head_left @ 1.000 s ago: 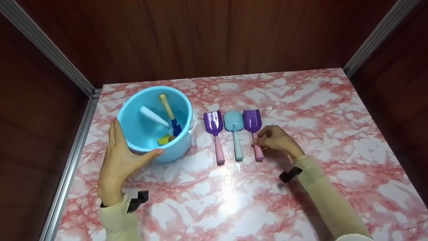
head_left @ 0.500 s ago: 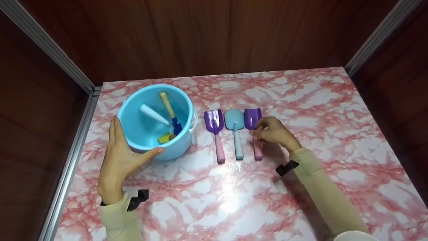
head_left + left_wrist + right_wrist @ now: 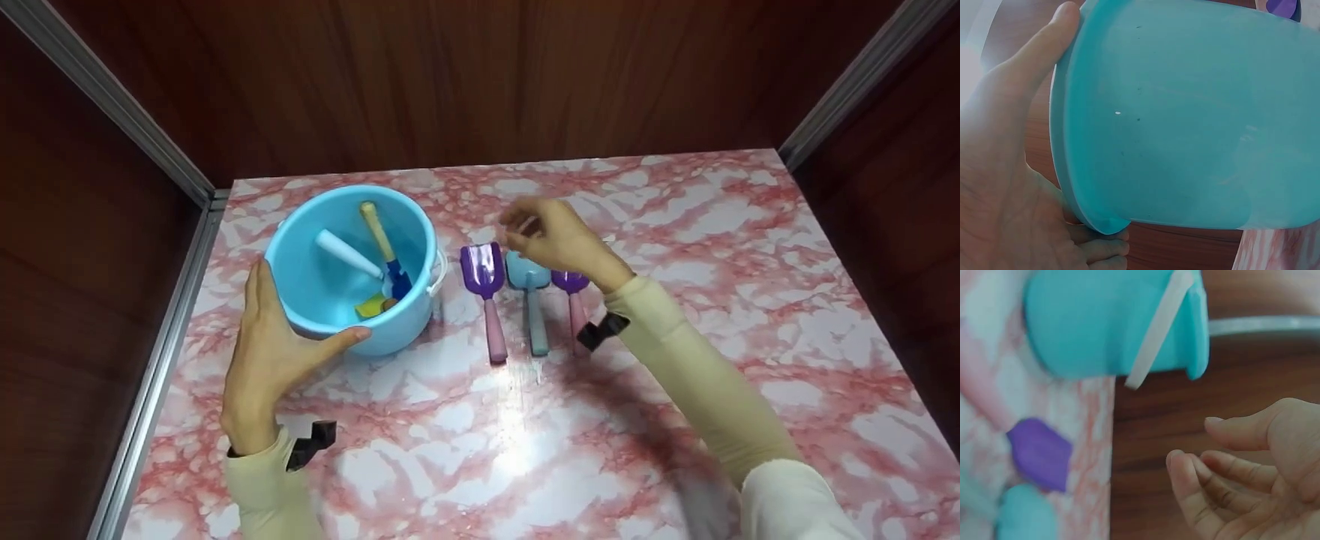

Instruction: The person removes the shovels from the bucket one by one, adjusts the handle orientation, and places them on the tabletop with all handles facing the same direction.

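Note:
My left hand (image 3: 266, 360) rests against the near left rim of a light blue bucket (image 3: 394, 334), thumb along the front and straight fingers along the side. The left wrist view shows the bucket wall (image 3: 1185, 118) close beside the thumb. Inside the bucket lie a white-handled tool (image 3: 349, 255), a yellow-handled tool with a blue end (image 3: 379, 232) and a yellow piece (image 3: 370, 306). My right hand (image 3: 559, 232), loosely curled and holding nothing, hovers above a light blue toy shovel (image 3: 535, 322). Purple shovels with pink handles lie left (image 3: 491, 315) and right (image 3: 576, 311) of it.
The three shovels lie side by side on a red-and-white marbled table (image 3: 450, 450), right of the bucket. A white bucket handle (image 3: 439, 274) hangs on the bucket's right side. Dark wooden panels (image 3: 480, 82) stand at the back and both sides.
My right hand has left the right purple shovel's handle and moved up and left over the shovels' heads. The left hand stays at the bucket; the shovels lie as before.

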`<state>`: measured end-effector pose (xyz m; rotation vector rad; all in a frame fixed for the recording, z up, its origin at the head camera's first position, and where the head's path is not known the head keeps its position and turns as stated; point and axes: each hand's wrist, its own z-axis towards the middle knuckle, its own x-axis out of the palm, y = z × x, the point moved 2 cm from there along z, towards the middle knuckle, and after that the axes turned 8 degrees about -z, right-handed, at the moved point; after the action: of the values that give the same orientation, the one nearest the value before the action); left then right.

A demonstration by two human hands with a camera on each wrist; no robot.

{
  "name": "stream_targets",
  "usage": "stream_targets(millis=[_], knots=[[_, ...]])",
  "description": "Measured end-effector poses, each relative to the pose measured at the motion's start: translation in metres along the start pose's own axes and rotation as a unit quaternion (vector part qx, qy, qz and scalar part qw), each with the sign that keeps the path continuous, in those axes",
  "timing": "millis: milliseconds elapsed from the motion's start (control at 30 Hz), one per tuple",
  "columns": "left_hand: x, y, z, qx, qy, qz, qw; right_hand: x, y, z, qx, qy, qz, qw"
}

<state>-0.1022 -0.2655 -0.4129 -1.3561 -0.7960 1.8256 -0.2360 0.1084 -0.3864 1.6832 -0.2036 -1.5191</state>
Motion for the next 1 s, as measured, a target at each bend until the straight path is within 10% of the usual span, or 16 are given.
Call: stream_targets(millis=[533, 767, 867, 1000], knots=[[0.000, -0.001, 0.003, -0.010, 0.011, 0.000, 0.9999, 0.037, 0.092, 0.048, -0.201, 0.042, -0.094, 0.974], [-0.002, 0.001, 0.000, -0.020, 0.013, 0.013, 0.9996, 0.072, 0.108, 0.069, -0.211, 0.097, -0.184, 0.955], [-0.002, 0.000, -0.001, -0.022, 0.014, 0.017, 0.9995, 0.083, 0.118, 0.077, -0.225, 0.118, -0.257, 0.932], [-0.002, 0.000, -0.001, -0.025, 0.016, 0.018, 0.9994, 0.097, 0.131, 0.083, -0.273, 0.119, -0.410, 0.862]])
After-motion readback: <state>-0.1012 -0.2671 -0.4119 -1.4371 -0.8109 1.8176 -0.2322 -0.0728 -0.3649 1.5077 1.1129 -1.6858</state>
